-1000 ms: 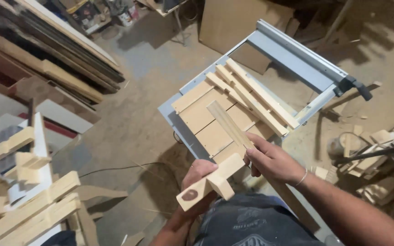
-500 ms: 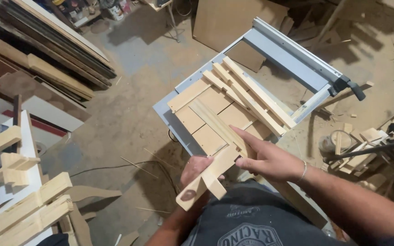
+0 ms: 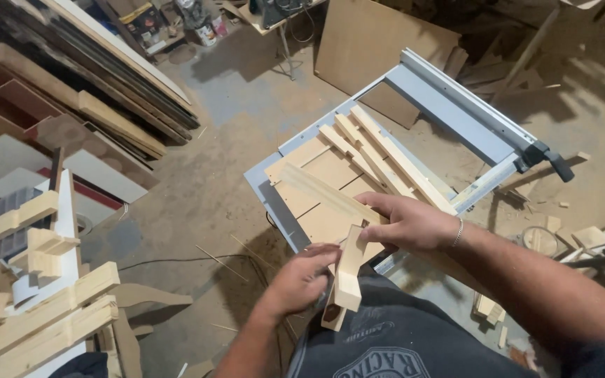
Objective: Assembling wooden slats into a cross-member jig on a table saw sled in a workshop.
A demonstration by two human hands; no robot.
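You are mid-fit: your left hand [image 3: 302,283] is closed on a short wooden block [image 3: 350,269] held just in front of your belly, its fingers clenched around the lower end, while your right hand [image 3: 404,224] rests at the near edge of the worktop [image 3: 264,183], fingers pinching the block's top end where it meets a flat board [image 3: 320,192]. The step looks like lining the block up against that board. The next move seems to call for a steady grip and square alignment of the 2 faces. The block is pale, smooth-sawn softwood, rectangular, with a dark knot near its bottom. Several long slats [image 3: 386,157] lie diagonally further back, same pale grain.
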